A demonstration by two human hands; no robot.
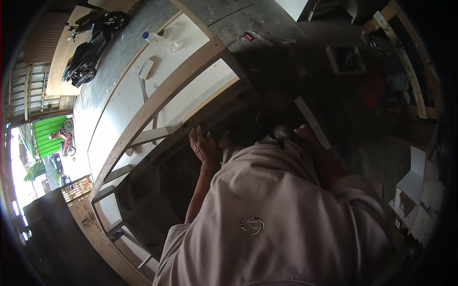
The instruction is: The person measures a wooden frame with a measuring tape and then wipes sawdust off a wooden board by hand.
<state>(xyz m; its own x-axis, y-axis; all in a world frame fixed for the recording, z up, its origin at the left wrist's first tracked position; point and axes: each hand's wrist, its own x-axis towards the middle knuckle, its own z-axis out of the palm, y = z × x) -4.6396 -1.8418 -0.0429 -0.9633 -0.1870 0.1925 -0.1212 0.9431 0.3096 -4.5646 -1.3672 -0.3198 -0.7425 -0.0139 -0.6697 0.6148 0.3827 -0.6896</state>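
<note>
My left hand [204, 146] is beside the lower dark edge of a long wooden-framed workbench [167, 86]. Its fingers are stretched and apart, with nothing in them; whether the fingertips touch the frame I cannot tell. On the other side of my body, my right hand [307, 135] hangs low in shadow, its fingers mostly hidden. A pale narrow strip [312, 123] lies or stands right next to it, and the dimness hides whether the hand touches it. My light shirt [267, 200] covers the lower middle.
On the white bench top are a clear bottle with a blue cap [149, 36] and a small block [146, 69]. An open box [346, 60] and a red-handled tool [248, 36] lie on the dark floor. A black motorbike [88, 52] stands far left; white panels [410, 183] are at right.
</note>
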